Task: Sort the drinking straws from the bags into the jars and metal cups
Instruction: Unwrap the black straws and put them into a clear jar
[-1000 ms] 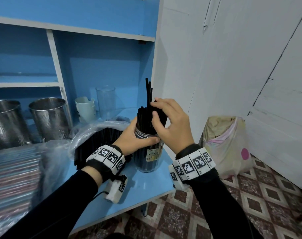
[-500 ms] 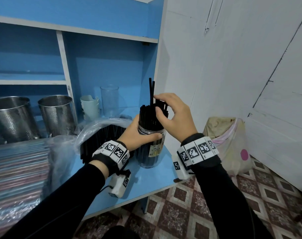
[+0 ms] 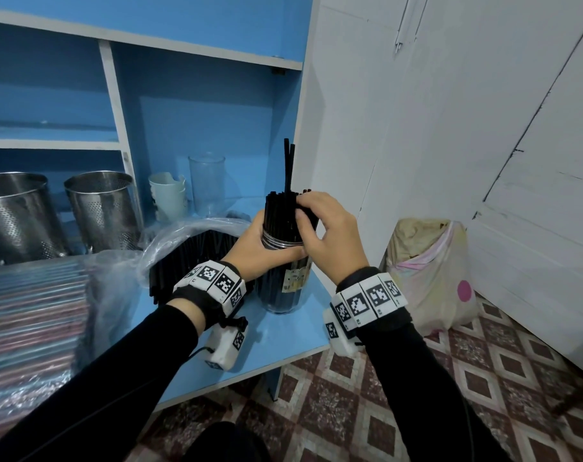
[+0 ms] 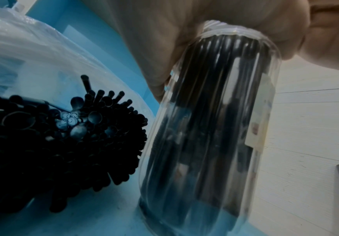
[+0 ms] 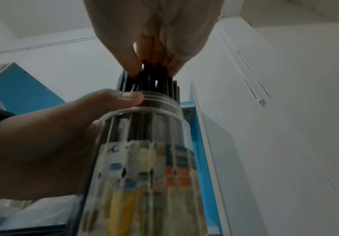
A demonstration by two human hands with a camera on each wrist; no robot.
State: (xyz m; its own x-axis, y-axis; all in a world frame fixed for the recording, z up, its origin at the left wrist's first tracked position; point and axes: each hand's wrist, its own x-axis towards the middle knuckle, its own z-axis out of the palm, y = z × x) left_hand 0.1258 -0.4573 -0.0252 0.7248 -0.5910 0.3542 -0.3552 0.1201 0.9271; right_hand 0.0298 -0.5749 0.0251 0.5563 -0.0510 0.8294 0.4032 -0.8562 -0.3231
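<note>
A clear glass jar (image 3: 283, 288) packed with black straws (image 3: 280, 211) stands near the right end of the blue shelf top (image 3: 283, 335). My left hand (image 3: 260, 248) grips the jar round its threaded neck. My right hand (image 3: 326, 228) is over the jar mouth, its fingers curled onto the straw tops and pinching several. Two straws (image 3: 288, 168) stick up higher than the rest. In the right wrist view the fingertips (image 5: 136, 70) close on the straw ends (image 5: 154, 83) above the jar (image 5: 150, 159). The left wrist view shows the jar (image 4: 214, 127) from below.
An open plastic bag of black straws (image 3: 190, 258) lies left of the jar, also in the left wrist view (image 4: 63, 135). Behind stand two perforated metal cups (image 3: 103, 211), white cups (image 3: 168, 195) and an empty glass jar (image 3: 206, 181). Bagged coloured straws (image 3: 30, 311) lie far left. A filled bag (image 3: 430, 275) sits on the floor.
My right hand's fingers have curled down tighter over the straw tops. The left hand has kept its hold on the jar neck, and two straws still stand tall.
</note>
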